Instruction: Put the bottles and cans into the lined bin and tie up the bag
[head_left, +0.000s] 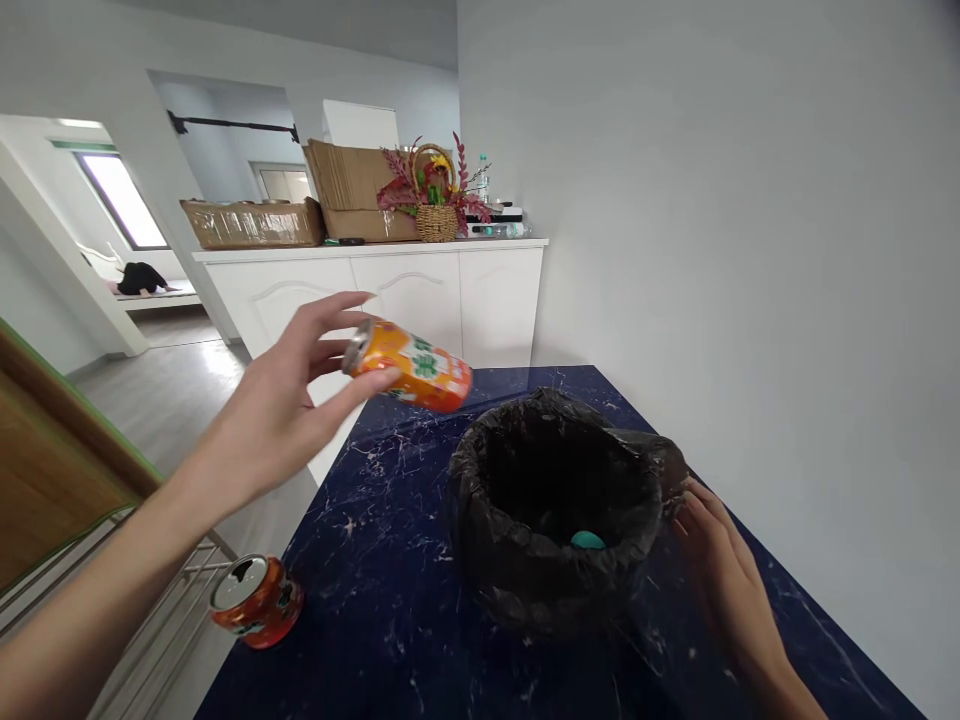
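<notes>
An orange drink can [420,368] tilts on its side in the air, its silver end near my palm. My left hand [296,385] grips it between thumb and fingers, left of and above the bin. A round bin lined with a black garbage bag [480,560] stands upright on the dark blue marbled table. Inside the bag a small teal object [588,540] shows near the front; its kind I cannot tell. At the right rim, my right hand [716,555] pinches a gathered edge of the bag. A second, dented orange can [256,602] stands upright at the table's left edge.
Beyond the marbled table [375,520] stands a white cabinet [495,300] bearing cardboard boxes [367,185], a flower basket [437,222] and plastic bottles. A plain wall [720,220] runs along the right. A metal rack [176,620] and wooden chair-like panel [52,460] are at left.
</notes>
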